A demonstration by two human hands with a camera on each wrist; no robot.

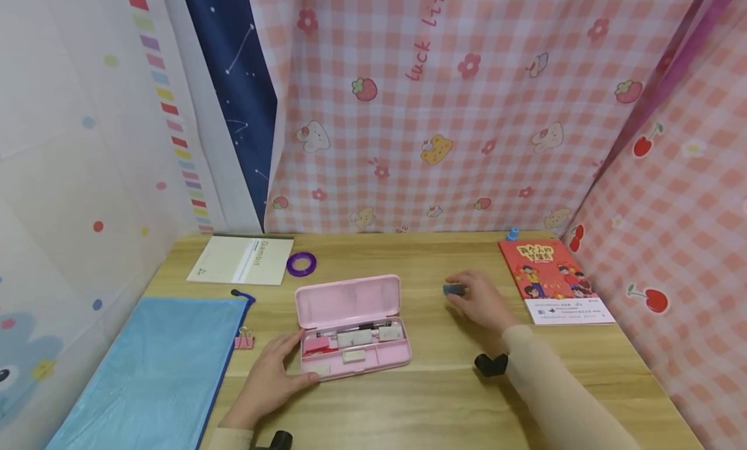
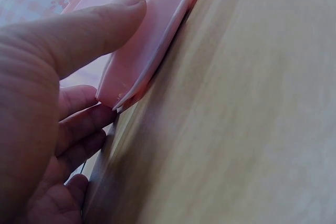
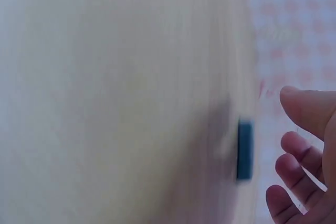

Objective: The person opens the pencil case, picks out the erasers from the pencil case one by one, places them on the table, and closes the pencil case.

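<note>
A pink pencil case (image 1: 393,359) lies on the table with its lid (image 1: 350,301) raised. Inside are a dark pen (image 1: 366,327), a pink block (image 1: 317,344) and several whitish eraser-like blocks (image 1: 355,338). My left hand (image 1: 271,378) holds the left end of the case, thumb at the front edge and fingers round the corner, as the left wrist view shows. To the right of the case, my right hand (image 1: 481,301) hovers by a small dark teal block (image 1: 454,289). In the right wrist view its fingers are spread, apart from that block (image 3: 245,150).
A blue mesh pouch (image 1: 157,366) lies at left, a pink binder clip (image 1: 244,341) beside it. Behind are a Gambit notebook (image 1: 233,259) and a purple tape roll (image 1: 301,264). At right lies a red booklet (image 1: 548,275), a small blue object (image 1: 513,234) behind it.
</note>
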